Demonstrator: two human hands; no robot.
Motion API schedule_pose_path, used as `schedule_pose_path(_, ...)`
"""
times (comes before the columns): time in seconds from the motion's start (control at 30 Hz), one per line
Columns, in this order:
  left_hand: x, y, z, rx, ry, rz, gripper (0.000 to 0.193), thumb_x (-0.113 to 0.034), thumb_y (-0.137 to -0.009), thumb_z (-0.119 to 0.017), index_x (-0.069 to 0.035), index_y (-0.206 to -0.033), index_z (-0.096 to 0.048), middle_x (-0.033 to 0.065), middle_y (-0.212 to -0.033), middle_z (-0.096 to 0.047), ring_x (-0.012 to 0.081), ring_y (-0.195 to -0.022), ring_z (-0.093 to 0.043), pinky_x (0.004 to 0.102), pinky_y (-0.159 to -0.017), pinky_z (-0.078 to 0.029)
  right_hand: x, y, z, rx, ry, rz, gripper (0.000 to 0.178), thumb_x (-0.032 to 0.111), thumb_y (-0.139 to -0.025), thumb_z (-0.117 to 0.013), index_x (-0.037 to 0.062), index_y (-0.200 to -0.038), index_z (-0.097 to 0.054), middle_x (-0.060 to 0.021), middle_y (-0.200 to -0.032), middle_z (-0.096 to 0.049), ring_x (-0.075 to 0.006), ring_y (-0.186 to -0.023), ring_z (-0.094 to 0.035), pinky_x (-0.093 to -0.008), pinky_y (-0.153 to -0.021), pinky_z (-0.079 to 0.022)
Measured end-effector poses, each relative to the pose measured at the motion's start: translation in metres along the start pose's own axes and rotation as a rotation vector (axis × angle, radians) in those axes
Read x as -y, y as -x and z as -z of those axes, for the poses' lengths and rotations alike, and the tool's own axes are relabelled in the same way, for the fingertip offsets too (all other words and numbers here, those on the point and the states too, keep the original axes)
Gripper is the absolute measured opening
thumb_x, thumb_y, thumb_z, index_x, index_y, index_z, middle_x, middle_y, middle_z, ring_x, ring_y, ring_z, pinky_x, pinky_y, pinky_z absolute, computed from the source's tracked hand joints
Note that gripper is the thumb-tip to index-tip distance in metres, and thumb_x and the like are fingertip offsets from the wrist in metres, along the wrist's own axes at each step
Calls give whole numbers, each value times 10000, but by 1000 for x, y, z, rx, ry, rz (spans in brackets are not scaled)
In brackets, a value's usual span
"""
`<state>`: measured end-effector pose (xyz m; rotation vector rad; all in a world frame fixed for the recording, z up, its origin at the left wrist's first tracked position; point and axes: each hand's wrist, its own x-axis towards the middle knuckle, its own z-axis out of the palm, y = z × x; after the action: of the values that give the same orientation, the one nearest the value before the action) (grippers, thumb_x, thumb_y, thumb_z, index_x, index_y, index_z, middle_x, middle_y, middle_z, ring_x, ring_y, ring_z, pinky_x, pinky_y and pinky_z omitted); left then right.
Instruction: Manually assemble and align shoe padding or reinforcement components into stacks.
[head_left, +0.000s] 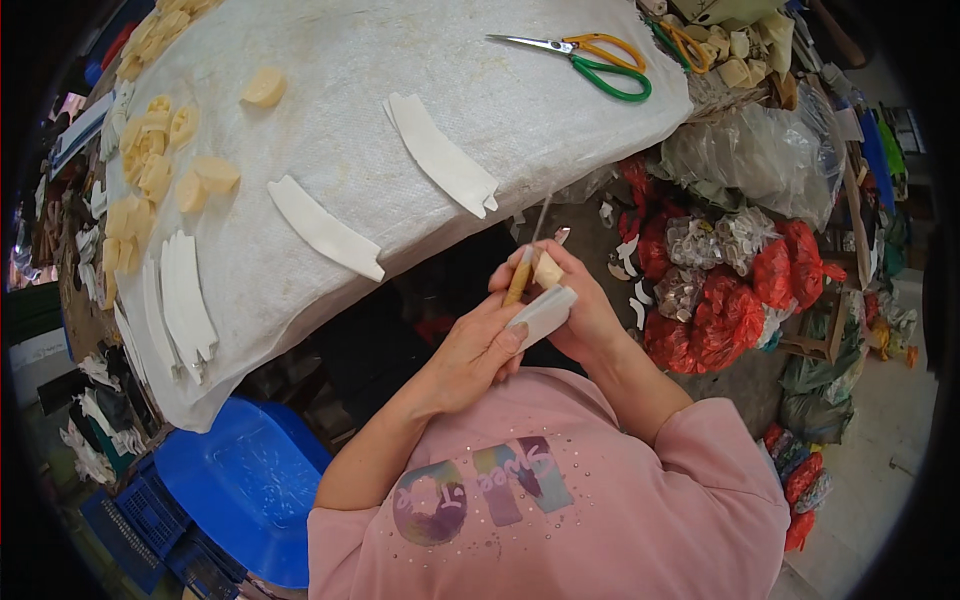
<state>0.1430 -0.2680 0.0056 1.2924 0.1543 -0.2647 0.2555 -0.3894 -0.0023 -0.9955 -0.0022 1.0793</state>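
Both my hands meet in front of my chest, just off the near table edge. My left hand (472, 348) is closed, with its thumb pressed on a curved white strip (546, 312). The fingers of my right hand (582, 306) are bent round a small cream-coloured block (548, 269). Between the hands stands a tan-handled tool (518, 279) with a long thin metal shaft pointing up and away. Which hand bears its handle I cannot tell, since fingers overlap there. Similar white strips (325, 228) lie on the covered table (340, 120).
Scissors (600, 62) with green and orange handles lie at the table's far right. Cream-coloured pieces (150, 145) are heaped at the left. A blue plastic chair (240, 490) stands below the table's left corner. Red plastic bags (715, 315) crowd the floor at right.
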Motion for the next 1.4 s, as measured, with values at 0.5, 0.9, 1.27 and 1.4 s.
schedule_pose_path(0.5, 1, 29, 13, -583, 692, -277, 353, -132, -937, -457, 54, -1236, -440, 101, -1113, -555, 157, -1004, -544, 306, -891, -434, -20, -5, -51, 135, 955, 418, 342, 110, -715, -704, 0, -999, -547, -39, -828, -488, -96, -577, -426, -243, -510, -383)
schedule_pose_path(0.9, -11, 28, 12, -554, 751, -281, 392, -219, -960, -409, 45, -1250, -424, 83, -978, -533, 175, -885, -536, 340, -780, -460, -16, -24, -27, 303, -206, -53, 228, 137, -843, -587, 36, -1036, -521, -7, -748, -492, -85, -612, -421, -219, -490, -330)
schedule_pose_path(1.27, -15, 29, 17, -678, 550, -321, 354, -179, -949, -424, 53, -1216, -441, 73, -861, -525, 159, -765, -531, 299, -672, -461, -8, -30, -24, 469, -426, -129, 280, 139, -811, -586, 13, -1054, -525, -15, -693, -422, -115, -585, -347, -234, -470, -315)
schedule_pose_path(1.4, -28, 42, 39, -842, 307, -381, 402, -125, -929, -454, 51, -1286, -395, 70, -916, -541, 129, -815, -518, 248, -763, -422, 2, -28, -24, 346, -186, -29, 292, 176, -801, -632, 38, -1037, -531, -26, -696, -444, -116, -584, -379, -242, -471, -306)
